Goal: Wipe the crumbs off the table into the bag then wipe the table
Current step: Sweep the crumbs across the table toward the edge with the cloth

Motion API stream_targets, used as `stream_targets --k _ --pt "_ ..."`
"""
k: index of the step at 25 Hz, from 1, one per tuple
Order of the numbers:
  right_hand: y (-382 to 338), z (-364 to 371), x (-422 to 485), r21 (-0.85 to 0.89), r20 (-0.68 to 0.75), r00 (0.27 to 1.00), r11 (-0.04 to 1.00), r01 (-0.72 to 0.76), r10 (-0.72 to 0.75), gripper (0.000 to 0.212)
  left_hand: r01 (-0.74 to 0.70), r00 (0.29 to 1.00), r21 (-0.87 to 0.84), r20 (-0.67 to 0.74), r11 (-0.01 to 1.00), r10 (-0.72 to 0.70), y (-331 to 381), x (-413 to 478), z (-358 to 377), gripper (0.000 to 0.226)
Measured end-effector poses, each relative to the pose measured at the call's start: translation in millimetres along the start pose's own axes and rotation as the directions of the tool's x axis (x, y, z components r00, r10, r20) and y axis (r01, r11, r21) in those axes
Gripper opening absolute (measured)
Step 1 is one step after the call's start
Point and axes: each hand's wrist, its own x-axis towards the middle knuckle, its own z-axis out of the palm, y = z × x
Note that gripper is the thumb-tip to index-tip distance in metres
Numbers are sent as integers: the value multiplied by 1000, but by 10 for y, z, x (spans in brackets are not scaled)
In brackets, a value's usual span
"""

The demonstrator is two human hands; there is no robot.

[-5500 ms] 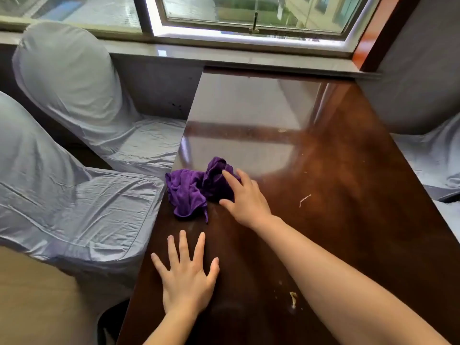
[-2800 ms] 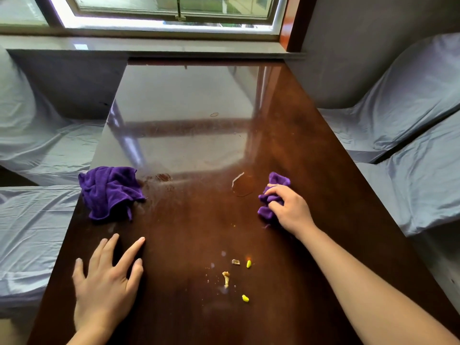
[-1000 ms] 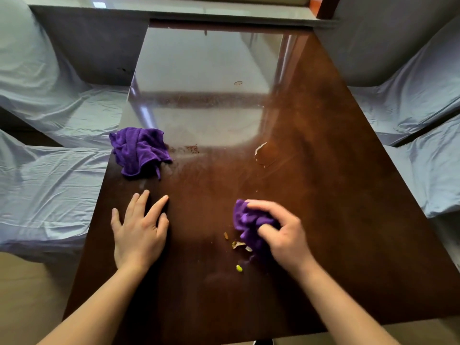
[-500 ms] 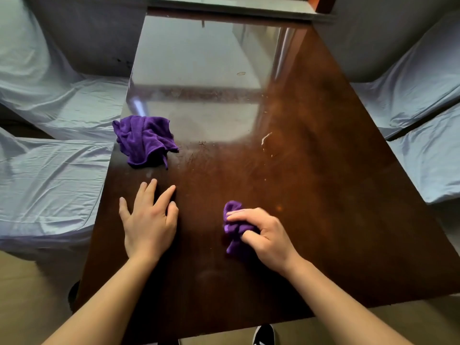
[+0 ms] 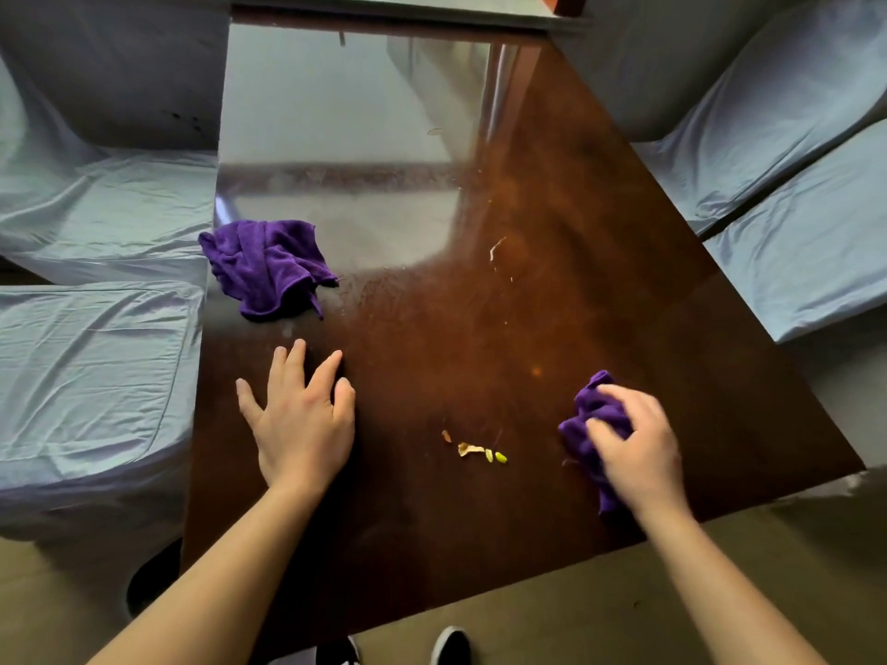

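The dark glossy wooden table (image 5: 552,300) fills the middle of the view. My right hand (image 5: 633,443) grips a small bunched purple cloth (image 5: 588,415) and presses it on the table near the front right corner. A small cluster of yellow and tan crumbs (image 5: 475,448) lies between my hands. A thin pale scrap (image 5: 497,247) lies farther back. My left hand (image 5: 302,415) rests flat on the table with fingers spread, holding nothing. A second purple cloth (image 5: 266,266) lies crumpled at the table's left edge. No bag is in view.
Chairs in pale grey covers stand along the left side (image 5: 96,371) and the right side (image 5: 792,184) of the table. The window sill (image 5: 408,7) runs along the far end. My shoes (image 5: 451,647) show on the floor below the front edge.
My right hand has swept the small cloth from the table's middle to the right, uncovering the crumbs. The left hand has stayed flat. The view has tilted down.
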Motion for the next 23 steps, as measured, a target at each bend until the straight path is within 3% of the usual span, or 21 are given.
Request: stream_targets --k 2,5,8,10,12,15,16,17,18,20,23 --pt "-121 200 -239 -125 0 986 979 163 -164 42 0 1000 12 -7 1000 0 7 1 15 46" --pt "-565 556 -623 -19 76 949 951 307 -305 41 5 1000 -14 -6 1000 -5 4 5 8 46" --pt "-997 909 -852 72 157 888 902 426 -432 41 34 999 -145 -12 989 -36 -13 -1 -34 47" --pt "-1182 972 -825 243 204 889 901 360 -410 40 44 999 -269 11 962 -43 -60 40 -101 47" --pt "-1122 846 -660 441 161 921 861 254 -355 36 34 997 -377 74 926 -6 -134 82 -197 46" --pt "-726 503 -194 557 63 982 823 112 -176 29 -108 982 -272 122 956 146 -370 46 -354 43" --pt "-564 414 -6 516 50 993 854 63 -103 27 -162 974 -192 123 968 188 -462 -9 -389 47" --pt "-424 354 139 366 30 997 929 58 -74 27 -203 968 -124 124 971 218 -546 -85 -411 50" --pt "-311 355 202 124 -8 996 988 92 -91 30 -239 961 -72 129 968 246 -628 -162 -421 53" --pt "-249 484 126 -215 -71 969 953 215 -235 37 -300 944 2 146 954 296 -733 -298 -415 58" --pt "-472 837 -331 -249 -64 916 895 370 -396 45 -333 933 30 154 943 325 -846 -464 -430 67"
